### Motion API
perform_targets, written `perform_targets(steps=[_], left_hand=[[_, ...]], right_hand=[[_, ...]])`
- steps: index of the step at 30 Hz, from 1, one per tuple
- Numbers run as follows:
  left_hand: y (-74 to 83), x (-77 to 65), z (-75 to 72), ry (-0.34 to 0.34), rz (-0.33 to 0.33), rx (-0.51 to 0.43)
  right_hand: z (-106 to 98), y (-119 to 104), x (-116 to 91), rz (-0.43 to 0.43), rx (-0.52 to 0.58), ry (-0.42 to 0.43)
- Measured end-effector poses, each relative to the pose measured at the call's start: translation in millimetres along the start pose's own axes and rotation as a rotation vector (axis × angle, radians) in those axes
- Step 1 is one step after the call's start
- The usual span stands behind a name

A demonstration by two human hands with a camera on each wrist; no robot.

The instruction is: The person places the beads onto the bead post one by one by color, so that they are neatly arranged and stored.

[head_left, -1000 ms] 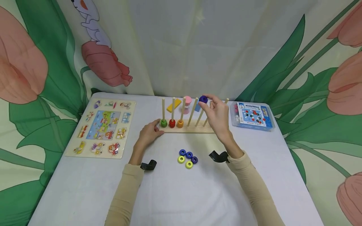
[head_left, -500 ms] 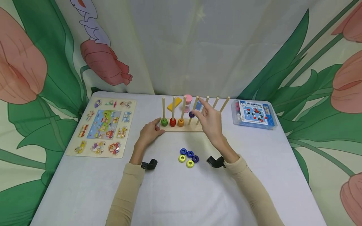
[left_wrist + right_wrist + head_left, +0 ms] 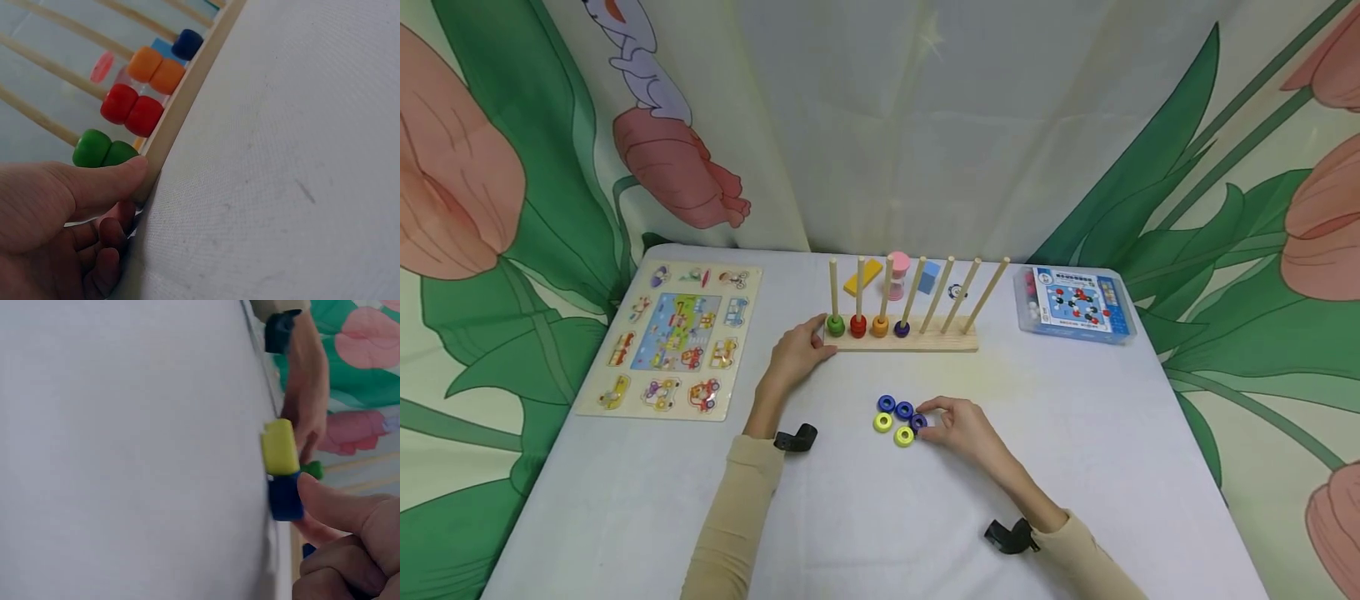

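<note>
My left hand (image 3: 799, 348) grips the left end of a wooden peg stand (image 3: 951, 340), thumb on the front edge. Two green rings (image 3: 103, 150), two red rings (image 3: 131, 111) and two orange rings (image 3: 156, 70) sit on its first pegs. A single dark blue-purple ring (image 3: 902, 330) is at the foot of the fourth peg; the pegs right of it are bare. My right hand (image 3: 966, 429) pinches another dark blue-purple ring (image 3: 918, 422) between thumb and forefinger, at the cluster in front of the stand. Beside it lie two blue rings (image 3: 887, 403) and two yellow rings (image 3: 883, 422).
A picture puzzle board (image 3: 677, 333) lies at the left. Behind the stand are a yellow block (image 3: 863, 277), a pink sand timer (image 3: 898, 275) and a blue block (image 3: 928, 277). A clear plastic box with a printed label (image 3: 1072, 304) stands at the right.
My right hand has lowered a dark blue-purple ring down the fourth peg, let it go and come back toward me to the loose rings. My left hand stays on the stand.
</note>
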State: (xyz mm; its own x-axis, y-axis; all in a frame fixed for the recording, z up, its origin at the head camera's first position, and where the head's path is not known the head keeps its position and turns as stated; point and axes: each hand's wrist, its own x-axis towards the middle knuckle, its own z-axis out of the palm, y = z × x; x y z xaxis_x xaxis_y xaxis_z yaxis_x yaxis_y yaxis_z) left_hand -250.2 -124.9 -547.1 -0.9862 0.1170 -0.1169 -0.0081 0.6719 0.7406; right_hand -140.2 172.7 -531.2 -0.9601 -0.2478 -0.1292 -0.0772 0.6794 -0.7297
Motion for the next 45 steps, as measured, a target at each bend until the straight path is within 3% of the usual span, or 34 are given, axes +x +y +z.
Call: perform_targets(steps=[3, 7, 16, 19, 23, 30, 33, 38, 41, 45], left_hand=[[0.9, 0.0, -0.6, 0.007, 0.001, -0.004], [1.6, 1.4, -0.6, 0.004, 0.016, -0.008], [-1.1, 1.9, -2.8, 0.006, 0.013, -0.016], [-1.1, 1.7, -3.2, 0.008, 0.01, -0.013], [-0.9, 1.2, -2.7, 0.012, 0.005, -0.01], [1.4, 0.1, -1.1, 0.0, 0.012, -0.018], [1.2, -1.0, -1.2, 0.002, 0.006, -0.016], [1.6, -0.8, -1.0, 0.007, 0.016, -0.021], [1.2, -0.2, -0.5, 0.009, 0.016, -0.016], [0.3, 1.0, 0.1, 0.002, 0.015, -0.012]], right_hand=[[3.8, 2.4, -4.3, -0.022, -0.012, 0.015], [-6.7, -11.3, -0.3, -0.077, -0.042, 0.133], [-81.7, -90.4, 48.7, -0.324, 0.01, 0.536], [-99.9, -113.3, 65.0, -0.374, 0.041, 0.6], [-106.9, -127.5, 81.4, -0.367, 0.028, 0.588], [-94.0, -120.1, 92.9, -0.336, -0.04, 0.548], [-84.8, -113.8, 90.9, -0.366, -0.055, 0.567], [-58.6, -94.3, 71.6, -0.392, 0.015, 0.611], [-33.0, -73.4, 54.6, -0.316, 0.037, 0.517], [-1.4, -43.8, 33.9, -0.133, 0.001, 0.302]])
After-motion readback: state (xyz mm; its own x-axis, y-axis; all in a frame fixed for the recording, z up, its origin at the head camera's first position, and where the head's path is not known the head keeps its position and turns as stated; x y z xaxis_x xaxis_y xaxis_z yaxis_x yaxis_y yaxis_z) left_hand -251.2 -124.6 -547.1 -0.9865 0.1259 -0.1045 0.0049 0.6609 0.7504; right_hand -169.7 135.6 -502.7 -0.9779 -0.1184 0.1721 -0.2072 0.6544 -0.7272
